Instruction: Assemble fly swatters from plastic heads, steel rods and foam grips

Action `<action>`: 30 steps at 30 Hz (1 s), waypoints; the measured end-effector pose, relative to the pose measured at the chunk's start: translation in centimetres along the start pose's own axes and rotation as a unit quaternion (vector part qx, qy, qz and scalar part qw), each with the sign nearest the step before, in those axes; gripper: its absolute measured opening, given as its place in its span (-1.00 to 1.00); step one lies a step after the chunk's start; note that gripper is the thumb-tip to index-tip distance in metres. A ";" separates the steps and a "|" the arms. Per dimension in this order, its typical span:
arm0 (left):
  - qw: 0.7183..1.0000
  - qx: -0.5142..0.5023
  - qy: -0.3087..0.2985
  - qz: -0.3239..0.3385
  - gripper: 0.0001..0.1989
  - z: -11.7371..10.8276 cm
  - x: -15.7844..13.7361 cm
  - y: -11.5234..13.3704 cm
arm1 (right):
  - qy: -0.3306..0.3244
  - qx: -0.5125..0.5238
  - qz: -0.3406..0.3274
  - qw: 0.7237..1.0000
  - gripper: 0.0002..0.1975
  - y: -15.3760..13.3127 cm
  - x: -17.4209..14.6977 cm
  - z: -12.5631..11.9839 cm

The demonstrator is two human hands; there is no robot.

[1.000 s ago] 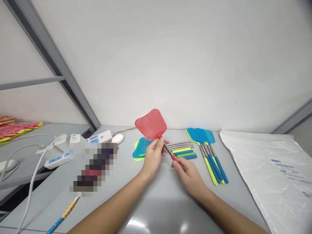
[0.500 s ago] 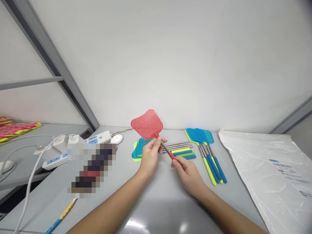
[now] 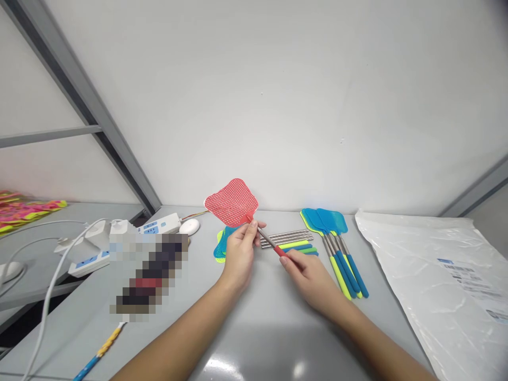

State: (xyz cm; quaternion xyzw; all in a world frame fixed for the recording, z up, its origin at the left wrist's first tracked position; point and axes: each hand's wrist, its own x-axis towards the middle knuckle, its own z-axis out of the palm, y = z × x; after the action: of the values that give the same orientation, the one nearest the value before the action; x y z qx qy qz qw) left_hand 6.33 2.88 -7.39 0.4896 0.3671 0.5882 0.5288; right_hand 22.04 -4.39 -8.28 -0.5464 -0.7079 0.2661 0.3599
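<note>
Between my hands is a red fly swatter [image 3: 233,203], its mesh head tilted up to the left and its metal rod slanting down to a red grip. My left hand [image 3: 242,251] pinches the neck just below the head. Fingers of my right hand [image 3: 307,275] are wrapped round the red grip, hiding its lower end. Behind and beneath lie several more fly swatters [image 3: 288,239] with metal rods and yellow, blue and green grips; their blue and yellow heads are partly covered by my left hand. A fanned group of blue and yellow swatters [image 3: 332,222] rests to the right.
A white plastic mailing bag [image 3: 420,264] with a printed label covers the table's right side. On the left are power strips [image 3: 161,226], a round white object [image 3: 189,227], a white cable [image 3: 50,296] and a pixelated item [image 3: 148,278]. A white wall stands behind.
The swatter and both hands have shifted slightly to the left, and the right hand now covers more of the grips behind. Both hands keep their hold.
</note>
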 end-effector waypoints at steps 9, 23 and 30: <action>1.000 0.016 0.002 -0.005 -0.65 -0.2 0.1 0.4 | -0.012 -0.085 -0.015 0.996 -0.65 0.3 -0.4 -1.4; 0.984 0.007 -0.141 -0.109 -0.66 1.5 -2.3 -0.9 | 0.020 -0.112 -0.019 0.993 -0.74 1.4 -0.1 -1.2; 0.988 -0.009 -0.113 -0.102 -0.68 1.0 -1.7 -0.8 | 0.029 -0.117 -0.056 0.991 -0.68 0.7 0.1 -1.6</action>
State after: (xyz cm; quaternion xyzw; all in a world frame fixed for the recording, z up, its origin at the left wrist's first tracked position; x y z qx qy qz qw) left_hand 7.46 1.28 -8.19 0.5083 0.3470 0.4754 0.6287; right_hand 23.70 -4.17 -7.86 -0.5516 -0.7531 0.1444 0.3282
